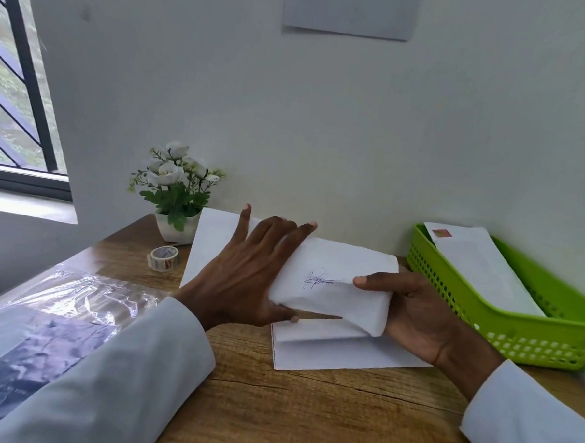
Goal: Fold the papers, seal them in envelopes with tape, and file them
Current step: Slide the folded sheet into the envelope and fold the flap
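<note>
Stage: folding, as I judge it; one sheet is in hand and is not yet in an envelope.
Paper (335, 281): held just above the table (308, 415), folded over on itself, a blue pen signature on its top face; its lower flap hangs loose and no crease looks pressed flat yet.
Left hand (247, 273): fingers spread and straight, laid flat on the paper's left end, thumb tucked under the near edge.
Right hand (411, 312): grips the paper's right end, thumb on top, fingers curled beneath.
Envelope (338, 354): a white piece lies flat on the table right under the paper; I take it for the envelope waiting to be filled, though I cannot tell for certain.
Sheet (212, 244): another white piece lies behind the left hand, partly hidden; probably more work to come.
Tape (164, 258): the roll stands on the table beside the plant (174, 188), apart from both hands, so sealing is not begun for this paper.
Tray (502, 320): green, at the right, touching neither hand; one envelope with a stamp-like mark leans inside.
Done: apparently one filed envelope.
Left: finish the fold, insert, tape, file; then the remaining sheet.
Plastic (59, 314): a clear wrapped pack lies at the left, contents unclear.
</note>
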`<state>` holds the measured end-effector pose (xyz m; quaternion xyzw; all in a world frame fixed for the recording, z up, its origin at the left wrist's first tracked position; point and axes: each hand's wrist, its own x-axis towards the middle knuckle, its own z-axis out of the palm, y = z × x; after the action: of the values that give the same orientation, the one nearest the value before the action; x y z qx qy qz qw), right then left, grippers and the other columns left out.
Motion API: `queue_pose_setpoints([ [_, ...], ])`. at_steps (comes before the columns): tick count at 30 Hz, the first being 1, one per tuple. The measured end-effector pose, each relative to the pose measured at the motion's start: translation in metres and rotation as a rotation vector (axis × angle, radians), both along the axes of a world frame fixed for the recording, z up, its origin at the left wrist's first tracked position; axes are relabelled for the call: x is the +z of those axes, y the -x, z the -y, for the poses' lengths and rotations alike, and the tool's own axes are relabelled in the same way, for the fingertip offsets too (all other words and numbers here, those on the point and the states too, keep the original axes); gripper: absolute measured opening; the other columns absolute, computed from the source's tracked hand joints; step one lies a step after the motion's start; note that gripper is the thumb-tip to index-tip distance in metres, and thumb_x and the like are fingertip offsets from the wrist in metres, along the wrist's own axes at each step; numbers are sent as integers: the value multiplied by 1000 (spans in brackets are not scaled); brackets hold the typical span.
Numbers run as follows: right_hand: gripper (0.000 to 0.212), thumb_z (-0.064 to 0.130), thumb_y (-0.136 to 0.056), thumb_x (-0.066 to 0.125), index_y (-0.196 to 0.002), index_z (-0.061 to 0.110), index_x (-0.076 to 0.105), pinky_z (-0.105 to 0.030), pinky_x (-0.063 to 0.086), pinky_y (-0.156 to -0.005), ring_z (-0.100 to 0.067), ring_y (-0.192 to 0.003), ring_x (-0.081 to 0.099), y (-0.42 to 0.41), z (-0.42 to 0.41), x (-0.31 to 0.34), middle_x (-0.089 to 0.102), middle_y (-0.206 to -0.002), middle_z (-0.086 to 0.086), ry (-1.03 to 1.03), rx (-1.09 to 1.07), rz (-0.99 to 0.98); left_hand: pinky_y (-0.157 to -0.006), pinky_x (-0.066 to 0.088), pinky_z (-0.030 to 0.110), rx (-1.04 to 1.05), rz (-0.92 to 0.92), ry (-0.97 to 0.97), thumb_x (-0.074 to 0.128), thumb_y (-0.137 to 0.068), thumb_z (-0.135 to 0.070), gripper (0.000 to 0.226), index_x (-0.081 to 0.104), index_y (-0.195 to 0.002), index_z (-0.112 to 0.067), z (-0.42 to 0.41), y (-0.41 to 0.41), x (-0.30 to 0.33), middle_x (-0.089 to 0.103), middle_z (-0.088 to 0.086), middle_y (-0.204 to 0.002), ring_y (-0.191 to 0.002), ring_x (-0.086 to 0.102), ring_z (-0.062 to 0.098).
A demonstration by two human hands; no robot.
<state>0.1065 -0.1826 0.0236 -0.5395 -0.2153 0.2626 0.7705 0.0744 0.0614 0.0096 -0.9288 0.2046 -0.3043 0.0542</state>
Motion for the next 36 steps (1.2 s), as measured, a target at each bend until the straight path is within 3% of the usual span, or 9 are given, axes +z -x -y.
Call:
queue_pose_setpoints([
  [5,54,8,-72,73,-124,0,61,-43,58,-81,-29,-100,64,-6,1,3,68,-117,-18,37,-92,84,-113,15,67,21,50,15,58,-65,-74,104,30,-146,-14,-9,-2,1,43,6,-136,-128,39,25],
  [10,36,38,-92,56,-92,8,75,-33,59,-65,-25,-71,68,-14,3,-1,72,-83,-15,211,-278,220,-111,19,67,66,-28,27,58,-61,-73,105,29,-145,-16,-27,-2,4,42,5,-137,-129,39,24],
  [12,40,37,-98,51,-76,13,75,-33,58,-66,-21,-66,69,-13,3,-5,73,-74,-10,413,-335,380,-111,20,66,71,-70,28,59,-60,-73,106,28,-144,-17,-37,-2,3,42,4,-137,-129,39,23],
  [14,33,27,-99,52,-76,20,74,-34,55,-71,-15,-73,70,-13,4,-11,75,-77,0,693,-304,728,-111,20,65,70,-114,33,60,-59,-74,107,27,-144,-18,-44,-2,3,42,4,-137,-128,39,22],
  [17,19,44,-90,62,-104,34,71,-23,48,-82,5,-95,62,-9,5,-13,68,-104,23,1076,-29,964,-111,21,63,65,-160,48,61,-57,-74,108,24,-144,-21,-50,-3,2,40,2,-137,-127,37,20],
  [20,71,69,-72,66,-134,38,51,-20,39,-97,3,-121,47,-7,5,-16,50,-132,28,1235,74,953,-113,19,62,49,-178,64,63,-58,-74,107,22,-143,-23,-52,-4,0,39,0,-136,-125,31,15],
  [24,74,68,-70,69,-136,42,46,-26,38,-104,-1,-128,42,-7,3,-15,44,-143,24,1235,81,1008,-114,17,58,30,-197,95,64,-57,-73,104,24,-141,-25,-54,-4,-1,38,-1,-136,-124,34,16],
  [28,67,62,-72,73,-131,39,51,-27,42,-100,-2,-120,46,-11,2,-16,49,-128,22,1224,77,990,-113,20,57,17,-190,116,64,-57,-72,103,25,-139,-23,-56,-4,-1,38,-2,-134,-121,36,16],
  [36,13,27,-79,78,-91,22,74,-30,53,-77,-8,-84,68,-28,15,-15,74,-91,7,860,-80,783,-109,24,64,78,-128,98,60,-57,-74,105,27,-140,-20,-62,-6,-4,42,1,-134,-122,41,22],
])
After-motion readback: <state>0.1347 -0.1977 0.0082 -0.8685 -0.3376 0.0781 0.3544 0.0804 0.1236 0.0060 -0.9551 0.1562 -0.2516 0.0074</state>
